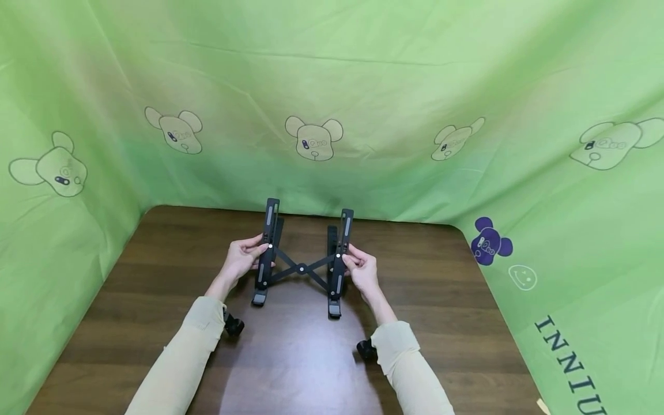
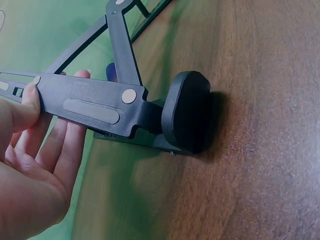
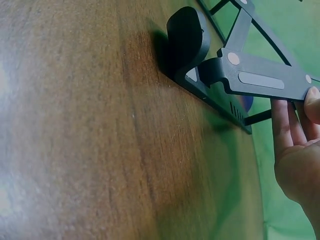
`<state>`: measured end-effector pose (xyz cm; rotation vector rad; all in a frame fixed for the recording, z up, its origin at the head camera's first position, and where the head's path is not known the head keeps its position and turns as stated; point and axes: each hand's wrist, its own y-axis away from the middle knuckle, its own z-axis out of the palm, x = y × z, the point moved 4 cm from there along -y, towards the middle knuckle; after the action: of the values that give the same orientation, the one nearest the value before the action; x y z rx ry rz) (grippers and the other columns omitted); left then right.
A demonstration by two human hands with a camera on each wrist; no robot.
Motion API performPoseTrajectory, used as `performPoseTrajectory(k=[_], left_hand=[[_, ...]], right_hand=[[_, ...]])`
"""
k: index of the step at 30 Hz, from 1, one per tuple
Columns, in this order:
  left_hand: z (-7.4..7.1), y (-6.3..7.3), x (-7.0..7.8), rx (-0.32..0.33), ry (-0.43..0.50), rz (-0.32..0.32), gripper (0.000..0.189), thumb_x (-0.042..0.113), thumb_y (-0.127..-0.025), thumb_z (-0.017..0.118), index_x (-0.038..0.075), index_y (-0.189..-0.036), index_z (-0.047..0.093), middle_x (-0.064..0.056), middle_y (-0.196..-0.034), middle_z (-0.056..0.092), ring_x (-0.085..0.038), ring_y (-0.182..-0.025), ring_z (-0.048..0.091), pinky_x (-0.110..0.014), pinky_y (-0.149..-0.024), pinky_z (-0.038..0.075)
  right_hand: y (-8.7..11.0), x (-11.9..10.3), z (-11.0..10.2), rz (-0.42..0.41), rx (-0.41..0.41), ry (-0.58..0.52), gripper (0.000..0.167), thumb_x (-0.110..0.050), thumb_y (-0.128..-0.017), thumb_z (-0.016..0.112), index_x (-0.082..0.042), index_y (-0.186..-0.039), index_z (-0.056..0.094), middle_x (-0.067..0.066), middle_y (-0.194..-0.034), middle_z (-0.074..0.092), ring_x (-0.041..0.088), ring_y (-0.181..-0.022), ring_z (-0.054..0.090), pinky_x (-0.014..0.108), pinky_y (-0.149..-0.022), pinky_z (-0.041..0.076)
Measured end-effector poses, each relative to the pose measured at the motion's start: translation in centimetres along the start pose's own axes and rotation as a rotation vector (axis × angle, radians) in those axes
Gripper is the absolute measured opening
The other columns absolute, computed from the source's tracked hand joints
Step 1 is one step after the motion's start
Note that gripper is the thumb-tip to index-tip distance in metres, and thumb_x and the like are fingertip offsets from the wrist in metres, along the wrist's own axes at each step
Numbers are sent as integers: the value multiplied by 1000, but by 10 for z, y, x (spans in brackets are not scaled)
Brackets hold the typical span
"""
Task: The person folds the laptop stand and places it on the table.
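A black folding laptop stand [image 1: 302, 268] stands unfolded on the wooden table, its two long arms joined by an X-shaped brace. Grey pads run along the arms, and each front end carries an upturned lip. My left hand [image 1: 242, 259] grips the left arm, thumb on top and fingers underneath, as the left wrist view shows up close. On the opposite side my right hand [image 1: 363, 271] holds the right arm the same way. In the right wrist view the lower base bar [image 3: 215, 102] of the stand lies along the table under the raised arm.
A green cloth [image 1: 311, 69] printed with bear heads hangs behind and along both sides of the brown wooden table [image 1: 425, 300]. Dark wrist cameras [image 1: 234, 325] sit below the rolled sleeves, close over the table.
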<state>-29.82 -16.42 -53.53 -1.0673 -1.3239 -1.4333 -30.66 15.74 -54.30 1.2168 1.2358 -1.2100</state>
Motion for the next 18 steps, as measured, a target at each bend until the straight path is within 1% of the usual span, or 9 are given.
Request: performPoseTrajectory(k=[2,9,13,18], left_hand=[[0,2,0,-1,-3,-3,53,8,-112,62,4,-163,46,-32,-139,62,-9,-72,83,-27,-79,69],[2,2,-1,7,7,9,52,7,-112,62,3,-162,48,-33,-138,62,-10,-71,83,-28,-77,69],[2,2,-1,10,-10,25,53,8,-112,63,2,-162,47,-33,-138,62,-7,-68,81,-28,-77,69],[2,2,-1,18,-31,28,52,8,-112,63,2,-162,48,-33,-137,63,-4,-67,80,-25,-75,68]], right_hand=[[1,1,0,3,-2,-2,46,15,-105,58,19,-150,51,49,-125,62,-8,-68,73,13,-58,58],[2,2,0,-6,10,-9,46,15,-104,58,19,-150,52,49,-125,62,-7,-68,74,14,-58,59],[2,0,1,-19,16,-9,45,15,-105,59,19,-149,52,49,-126,62,-7,-68,74,14,-58,59],[2,0,2,-22,10,-3,45,15,-105,58,20,-149,52,49,-128,60,-8,-69,73,13,-58,59]])
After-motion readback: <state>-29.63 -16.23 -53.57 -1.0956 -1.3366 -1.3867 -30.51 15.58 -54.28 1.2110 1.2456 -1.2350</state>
